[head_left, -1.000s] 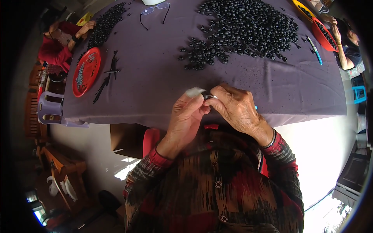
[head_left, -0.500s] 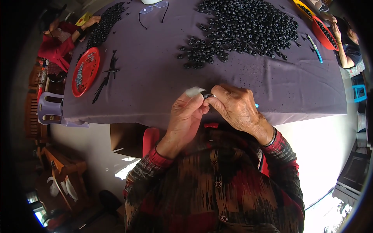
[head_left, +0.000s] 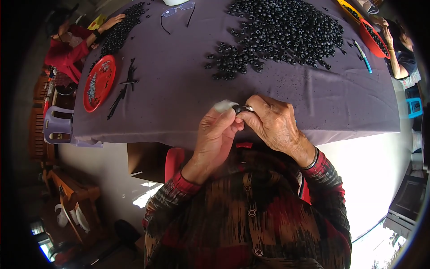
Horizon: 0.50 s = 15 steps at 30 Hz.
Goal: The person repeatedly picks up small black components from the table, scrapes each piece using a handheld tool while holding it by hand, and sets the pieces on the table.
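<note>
Over the table's near edge, my left hand [head_left: 215,132] is closed, pinching a small round black part [head_left: 237,109] between thumb and forefinger. White wrapping covers a fingertip of that hand. My right hand [head_left: 275,123] is closed against it from the other side, gripping a thin tool with a shiny metal tip [head_left: 248,108] right beside the black part. The tool's handle is mostly hidden in my fingers. A large heap of similar black ring-shaped parts [head_left: 286,33] lies spread across the table beyond my hands.
The purple tablecloth [head_left: 170,98] bears a red tray [head_left: 99,83] with small grey pieces, black strips [head_left: 127,83], glasses [head_left: 179,11] and a blue-and-white pen-shaped tool [head_left: 363,58]. A red bowl [head_left: 374,42] holds black parts. Co-workers sit left, in a red sleeve [head_left: 74,58], and right.
The metal tip in my right hand has shifted slightly to the right, and more of the black part shows. The left co-worker's hand has reached farther over their pile.
</note>
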### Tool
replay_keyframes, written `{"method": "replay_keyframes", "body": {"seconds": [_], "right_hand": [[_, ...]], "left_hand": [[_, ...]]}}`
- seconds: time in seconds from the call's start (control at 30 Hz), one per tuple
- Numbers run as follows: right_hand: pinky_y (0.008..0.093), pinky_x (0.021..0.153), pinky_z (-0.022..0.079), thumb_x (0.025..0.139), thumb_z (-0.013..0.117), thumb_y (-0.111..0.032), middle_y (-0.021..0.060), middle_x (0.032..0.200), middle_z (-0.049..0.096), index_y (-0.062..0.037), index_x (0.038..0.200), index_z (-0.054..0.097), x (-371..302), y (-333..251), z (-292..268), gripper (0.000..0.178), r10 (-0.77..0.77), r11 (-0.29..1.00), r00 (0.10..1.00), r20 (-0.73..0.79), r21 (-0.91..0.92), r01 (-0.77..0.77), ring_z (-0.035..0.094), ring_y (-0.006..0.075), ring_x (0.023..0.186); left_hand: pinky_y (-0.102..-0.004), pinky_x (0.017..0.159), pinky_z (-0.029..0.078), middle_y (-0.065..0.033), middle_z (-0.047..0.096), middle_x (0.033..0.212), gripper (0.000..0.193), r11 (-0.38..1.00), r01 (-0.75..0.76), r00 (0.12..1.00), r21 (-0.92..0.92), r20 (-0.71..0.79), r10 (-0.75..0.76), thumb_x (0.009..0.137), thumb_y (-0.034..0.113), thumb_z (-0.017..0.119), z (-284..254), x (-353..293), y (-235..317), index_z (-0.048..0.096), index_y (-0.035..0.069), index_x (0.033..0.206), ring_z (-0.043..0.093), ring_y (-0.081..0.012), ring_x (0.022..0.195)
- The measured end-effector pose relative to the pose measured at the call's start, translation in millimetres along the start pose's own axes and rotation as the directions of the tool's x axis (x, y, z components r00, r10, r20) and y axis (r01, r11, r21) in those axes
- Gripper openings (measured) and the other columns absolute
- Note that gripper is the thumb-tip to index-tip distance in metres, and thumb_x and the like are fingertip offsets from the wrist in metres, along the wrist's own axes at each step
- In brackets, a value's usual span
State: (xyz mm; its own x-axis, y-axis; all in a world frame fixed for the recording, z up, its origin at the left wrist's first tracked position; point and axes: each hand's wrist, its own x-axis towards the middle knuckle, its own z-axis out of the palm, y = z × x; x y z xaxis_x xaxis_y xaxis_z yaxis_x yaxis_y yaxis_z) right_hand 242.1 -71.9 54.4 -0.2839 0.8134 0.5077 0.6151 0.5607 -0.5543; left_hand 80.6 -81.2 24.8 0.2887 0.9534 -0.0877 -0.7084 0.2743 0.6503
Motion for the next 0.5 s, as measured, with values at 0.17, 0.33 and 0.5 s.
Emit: {"method": "replay_keyframes", "body": {"seconds": [0.17, 0.33, 0.5], "right_hand": [[0.0370, 0.050, 0.045, 0.084, 0.068, -0.019, 0.0083, 0.069, 0.057, -0.0049, 0.080, 0.055, 0.0, 1.7, -0.4, 0.020, -0.017, 1.000, 0.999, 0.043, -0.005, 0.017, 0.058, 0.0289, 0.058], [0.0381, 0.051, 0.045, 0.086, 0.066, -0.019, 0.0091, 0.070, 0.058, -0.0053, 0.081, 0.055, 1.3, -0.7, -1.2, 0.018, -0.005, 1.000, 0.997, 0.075, -0.021, 0.007, 0.059, 0.0306, 0.061], [0.0368, 0.045, 0.046, 0.085, 0.065, -0.022, 0.0067, 0.067, 0.056, -0.0074, 0.079, 0.052, -1.1, 2.2, 2.9, 0.020, -0.032, 0.997, 0.997, 0.071, -0.069, 0.037, 0.060, 0.0281, 0.057]], "left_hand": [[-0.0274, 0.073, 0.046, -0.0011, 0.062, 0.091, 0.012, 1.000, -0.001, 1.000, 0.005, -0.014, 0.001, 0.094, 0.009, 0.056, 0.9, 0.2, -0.5, 0.062, 0.007, 0.103, 0.056, -0.0093, 0.081], [-0.0270, 0.073, 0.046, -0.0009, 0.062, 0.091, 0.011, 1.000, 0.010, 1.000, 0.014, -0.009, -0.009, 0.094, 0.009, 0.056, -1.9, 0.4, -1.3, 0.062, 0.007, 0.103, 0.056, -0.0090, 0.081], [-0.0260, 0.074, 0.049, -0.0019, 0.063, 0.092, 0.012, 0.999, 0.019, 1.000, -0.027, -0.019, -0.019, 0.094, 0.010, 0.055, -3.8, -0.4, -3.5, 0.061, 0.006, 0.104, 0.059, -0.0093, 0.083]]}}
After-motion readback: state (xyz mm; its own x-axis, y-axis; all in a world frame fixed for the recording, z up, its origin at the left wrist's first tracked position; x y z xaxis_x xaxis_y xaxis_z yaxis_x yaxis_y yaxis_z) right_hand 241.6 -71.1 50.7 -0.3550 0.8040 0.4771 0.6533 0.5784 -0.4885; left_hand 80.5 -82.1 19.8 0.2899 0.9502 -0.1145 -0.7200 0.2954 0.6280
